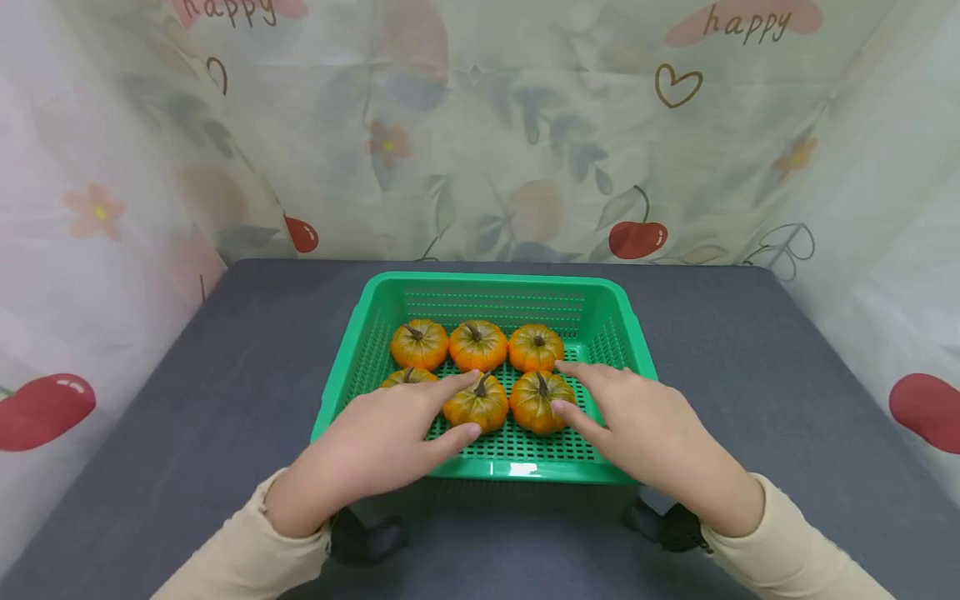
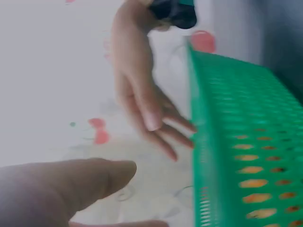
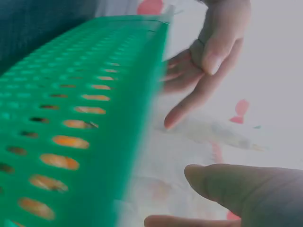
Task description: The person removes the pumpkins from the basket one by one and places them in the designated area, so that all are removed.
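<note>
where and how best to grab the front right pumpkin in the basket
Probably round the wide, ribbed body of the front right pumpkin, below the stem, with the right hand coming from above and the right. It sits stem up; the middle pumpkin crowds its left, while a gap to the basket wall shows on its right.

A dark grey table (image 1: 735, 358) with rounded far corners has pale, creased cloth (image 1: 480, 167) hanging behind its far edge; brighter, whiter sheets (image 1: 97, 150) flank its left and right edges. They carry printed leaves (image 1: 577, 154), orange flowers (image 1: 388, 144), red cherries (image 1: 637, 239) — and, above the far corners, brown hearts (image 1: 678, 86) and "happy" lettering (image 1: 746, 23) — under soft light.
</note>
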{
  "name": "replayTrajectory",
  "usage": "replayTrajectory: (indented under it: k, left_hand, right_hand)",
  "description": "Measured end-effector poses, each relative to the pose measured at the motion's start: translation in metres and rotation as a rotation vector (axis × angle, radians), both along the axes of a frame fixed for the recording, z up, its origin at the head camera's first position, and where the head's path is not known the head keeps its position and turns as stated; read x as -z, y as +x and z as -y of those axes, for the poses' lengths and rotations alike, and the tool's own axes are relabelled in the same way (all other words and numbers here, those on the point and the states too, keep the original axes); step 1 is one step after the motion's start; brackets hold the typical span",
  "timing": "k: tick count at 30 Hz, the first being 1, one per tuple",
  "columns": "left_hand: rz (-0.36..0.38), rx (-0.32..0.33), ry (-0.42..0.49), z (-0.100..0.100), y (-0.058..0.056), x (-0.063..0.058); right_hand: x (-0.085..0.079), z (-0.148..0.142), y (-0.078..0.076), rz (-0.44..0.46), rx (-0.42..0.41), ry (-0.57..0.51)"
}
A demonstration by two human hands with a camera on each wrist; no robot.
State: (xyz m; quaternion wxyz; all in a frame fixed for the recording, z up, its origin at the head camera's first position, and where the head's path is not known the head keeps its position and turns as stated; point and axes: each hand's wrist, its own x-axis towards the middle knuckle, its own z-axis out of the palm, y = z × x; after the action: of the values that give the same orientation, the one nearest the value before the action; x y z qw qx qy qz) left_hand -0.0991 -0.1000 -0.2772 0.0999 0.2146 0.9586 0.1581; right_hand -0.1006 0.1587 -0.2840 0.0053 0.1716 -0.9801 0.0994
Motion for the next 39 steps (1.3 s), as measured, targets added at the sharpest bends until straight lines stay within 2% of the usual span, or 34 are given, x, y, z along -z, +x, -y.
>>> replayTrajectory:
  k: [7, 13, 19, 23, 26, 31, 39]
  left_hand:
    - [0.085, 0.056, 0.239, 0.033, 0.0, -0.029]
    - [0.117, 0.061, 0.475, 0.062, -0.014, -0.044]
    - [0.118, 0.026, 0.725, 0.087, -0.037, -0.046]
    - [0.131, 0.002, 0.906, 0.1, -0.054, -0.042]
    - [0.161, -0.025, 0.997, 0.108, -0.067, -0.037]
    - [0.254, -0.044, 1.052, 0.122, -0.086, -0.029]
    - [0.426, -0.174, 1.027, 0.135, -0.108, -0.016]
  right_hand:
    - [-0.021, -0.015, 0.001, -0.04, -0.01, -0.159]
    - [-0.032, -0.024, -0.004, -0.062, -0.033, -0.363]
    - [-0.027, -0.025, -0.016, -0.042, -0.07, -0.567]
    - [-0.02, -0.024, -0.027, -0.022, -0.106, -0.652]
    - [-0.015, -0.023, -0.038, 0.008, -0.154, -0.715]
    - [-0.009, -0.02, -0.052, 0.14, -0.195, -0.79]
    - [-0.003, -0.016, -0.068, 0.305, -0.185, -0.78]
